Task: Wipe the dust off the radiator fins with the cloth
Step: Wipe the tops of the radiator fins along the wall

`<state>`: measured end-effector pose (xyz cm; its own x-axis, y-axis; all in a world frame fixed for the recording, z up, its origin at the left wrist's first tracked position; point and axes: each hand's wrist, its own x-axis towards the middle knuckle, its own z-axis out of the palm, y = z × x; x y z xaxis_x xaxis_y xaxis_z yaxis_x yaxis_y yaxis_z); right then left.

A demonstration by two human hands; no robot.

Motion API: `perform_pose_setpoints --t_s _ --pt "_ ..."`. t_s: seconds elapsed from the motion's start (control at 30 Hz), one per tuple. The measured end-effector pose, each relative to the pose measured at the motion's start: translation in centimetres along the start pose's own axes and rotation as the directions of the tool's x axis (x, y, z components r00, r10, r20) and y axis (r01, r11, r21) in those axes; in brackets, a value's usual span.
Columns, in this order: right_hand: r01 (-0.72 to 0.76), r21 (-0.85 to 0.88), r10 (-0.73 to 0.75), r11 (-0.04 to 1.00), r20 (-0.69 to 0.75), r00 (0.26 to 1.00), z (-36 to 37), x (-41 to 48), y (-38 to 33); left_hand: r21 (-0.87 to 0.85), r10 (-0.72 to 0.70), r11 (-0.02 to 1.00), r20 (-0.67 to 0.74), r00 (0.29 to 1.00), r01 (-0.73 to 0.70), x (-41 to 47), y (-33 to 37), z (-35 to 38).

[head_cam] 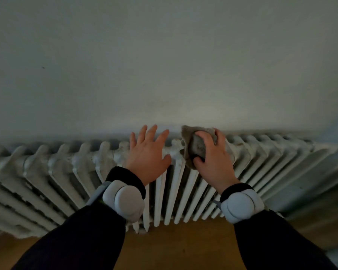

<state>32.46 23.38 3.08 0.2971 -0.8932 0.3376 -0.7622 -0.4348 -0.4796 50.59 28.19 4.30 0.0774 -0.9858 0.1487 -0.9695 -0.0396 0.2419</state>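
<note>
A long white cast-iron radiator with many upright fins runs along the wall across the whole view. My right hand grips a crumpled grey-brown cloth and presses it on the top of the fins just right of the middle. My left hand lies flat on the radiator's top beside it, fingers spread, holding nothing. Both wrists carry white sensor bands over dark sleeves.
A plain pale wall rises right behind the radiator. A wooden floor lies below, between my arms. The scene is dim.
</note>
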Motion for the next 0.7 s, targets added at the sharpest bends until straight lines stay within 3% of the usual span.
perform_pose_setpoints --t_s 0.7 --pt "-0.035 -0.067 0.043 0.997 0.11 0.993 -4.6 6.9 4.0 -0.082 0.105 0.992 0.051 0.993 -0.101 9.4 6.0 -1.7"
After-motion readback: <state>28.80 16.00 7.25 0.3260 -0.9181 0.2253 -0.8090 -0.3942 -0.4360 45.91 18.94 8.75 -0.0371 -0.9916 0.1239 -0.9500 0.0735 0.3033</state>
